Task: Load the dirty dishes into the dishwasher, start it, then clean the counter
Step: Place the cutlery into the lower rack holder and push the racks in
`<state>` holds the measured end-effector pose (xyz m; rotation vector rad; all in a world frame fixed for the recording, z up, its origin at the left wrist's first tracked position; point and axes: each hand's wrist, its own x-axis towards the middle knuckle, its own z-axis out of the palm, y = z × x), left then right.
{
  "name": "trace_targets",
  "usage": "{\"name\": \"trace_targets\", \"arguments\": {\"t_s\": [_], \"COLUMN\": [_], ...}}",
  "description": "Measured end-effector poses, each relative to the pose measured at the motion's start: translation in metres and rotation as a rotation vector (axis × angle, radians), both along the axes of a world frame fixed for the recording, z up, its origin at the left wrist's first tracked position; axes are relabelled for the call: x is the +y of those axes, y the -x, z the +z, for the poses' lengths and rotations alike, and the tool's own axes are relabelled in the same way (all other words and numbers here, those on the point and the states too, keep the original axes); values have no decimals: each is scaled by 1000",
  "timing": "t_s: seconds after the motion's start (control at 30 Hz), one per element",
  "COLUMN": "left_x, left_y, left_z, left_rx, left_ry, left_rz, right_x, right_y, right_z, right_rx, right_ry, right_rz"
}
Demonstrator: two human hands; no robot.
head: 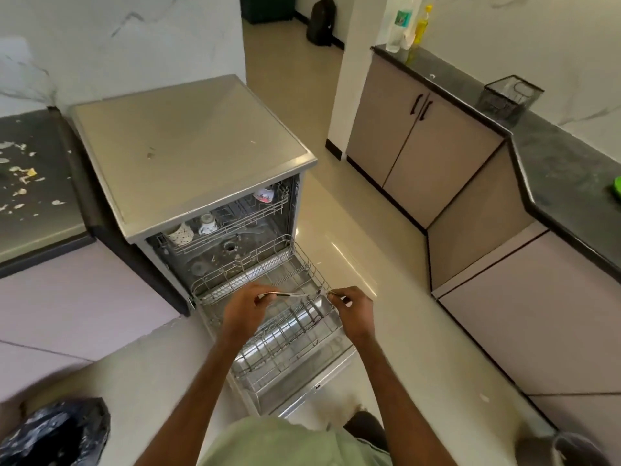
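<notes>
The steel dishwasher (188, 146) stands open, its door down and the lower wire rack (289, 327) pulled out over it. My left hand (247, 309) grips a thin metal utensil (292, 294) that lies level above the rack. My right hand (353, 307) pinches another thin metal piece (331, 293) near the first one's tip. Three cups sit in the upper rack (235, 220): a dotted cup (181, 234), a white cup (207, 224) and a red-patterned cup (263, 195). The lower rack holds no dishes that I can see.
A dark counter (27, 196) on the left is strewn with food scraps. On the right runs another dark counter (554, 169) with a wire basket (509, 97), bottles (408, 25) and a green item (616, 186). A bin with a black bag (57, 435) sits at lower left.
</notes>
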<state>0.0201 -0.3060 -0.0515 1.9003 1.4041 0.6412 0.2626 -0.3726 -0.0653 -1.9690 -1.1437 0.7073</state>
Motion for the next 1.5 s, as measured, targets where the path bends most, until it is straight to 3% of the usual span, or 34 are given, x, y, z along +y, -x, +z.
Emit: {"name": "trace_targets", "arguments": {"t_s": [0.13, 0.37, 0.57, 1.0, 1.17, 1.5], "left_x": [-4, -32, -26, 50, 71, 78], "left_y": [-20, -85, -137, -132, -120, -117], "left_z": [-19, -69, -155, -482, -531, -538], "left_rx": [34, 117, 164, 409, 455, 470], "left_ry": [-57, 25, -15, -100, -133, -76], "left_rz": [205, 522, 701, 665, 644, 476], "right_x": [35, 79, 118, 196, 224, 231], "right_y": [-30, -104, -145, -134, -125, -136], "right_z": [-18, -80, -165, -488, -544, -548], "right_rx": [-45, -94, -207, -220, -219, -164], "right_ry": [-4, 27, 73, -156, -215, -176], "right_rz": [152, 473, 634, 750, 781, 867]}}
